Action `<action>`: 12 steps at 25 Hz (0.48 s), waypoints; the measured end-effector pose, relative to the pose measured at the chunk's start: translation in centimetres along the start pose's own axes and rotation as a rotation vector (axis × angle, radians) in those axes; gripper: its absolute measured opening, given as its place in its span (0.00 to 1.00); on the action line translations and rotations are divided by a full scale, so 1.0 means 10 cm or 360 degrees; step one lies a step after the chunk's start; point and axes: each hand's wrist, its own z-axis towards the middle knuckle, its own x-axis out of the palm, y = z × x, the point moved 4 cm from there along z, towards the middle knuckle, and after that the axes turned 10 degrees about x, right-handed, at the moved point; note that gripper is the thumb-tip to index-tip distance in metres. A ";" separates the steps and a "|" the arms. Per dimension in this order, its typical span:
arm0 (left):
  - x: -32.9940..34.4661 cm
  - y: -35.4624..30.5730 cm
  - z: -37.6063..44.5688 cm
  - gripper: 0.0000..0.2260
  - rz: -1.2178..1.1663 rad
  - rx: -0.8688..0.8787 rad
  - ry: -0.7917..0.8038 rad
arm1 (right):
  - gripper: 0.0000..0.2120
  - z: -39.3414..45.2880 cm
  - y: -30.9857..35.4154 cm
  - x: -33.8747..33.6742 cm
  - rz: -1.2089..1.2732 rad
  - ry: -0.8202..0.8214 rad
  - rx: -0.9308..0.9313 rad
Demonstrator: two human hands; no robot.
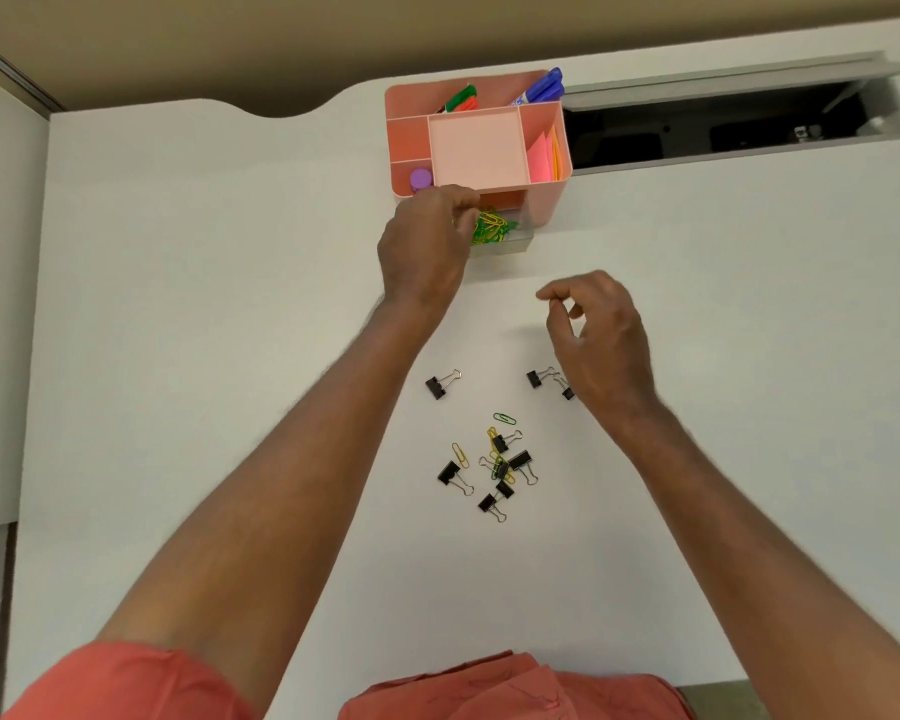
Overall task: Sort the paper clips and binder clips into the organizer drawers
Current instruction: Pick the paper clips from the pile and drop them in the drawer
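Closest to the person, on the white desk, lies the unsorted heap: black binder clips tangled with a few yellow and green paper clips. A lone binder clip sits a little beyond it on the left, and two more lie just beside the right wrist.

Farther out, the right hand hovers above the desk with thumb and forefinger nearly meeting; whether a clip is pinched there I cannot tell.

Beyond that, the left hand reaches over the clear open drawer at the foot of the pink organizer, fingers bunched at the drawer's far edge. Whether they hold a clip is hidden. The drawer already carries a pile of yellow and green paper clips.

To do this drop well, I'd say release low and well inside the drawer walls, so nothing bounces out, and keep binder clips for the other drawer.
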 end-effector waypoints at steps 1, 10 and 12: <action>-0.01 0.01 -0.04 0.08 -0.0039 0.0016 -0.0042 | 0.09 -0.08 -0.08 -0.01 0.0012 0.0003 0.0033; 0.25 0.22 -1.46 0.08 -0.0222 0.0086 0.0571 | 0.08 -0.89 -0.51 0.25 0.0004 0.0617 0.0244; 0.27 0.28 -1.79 0.10 -0.0037 0.0158 0.0681 | 0.10 -1.02 -0.50 0.29 -0.0078 0.0684 0.0171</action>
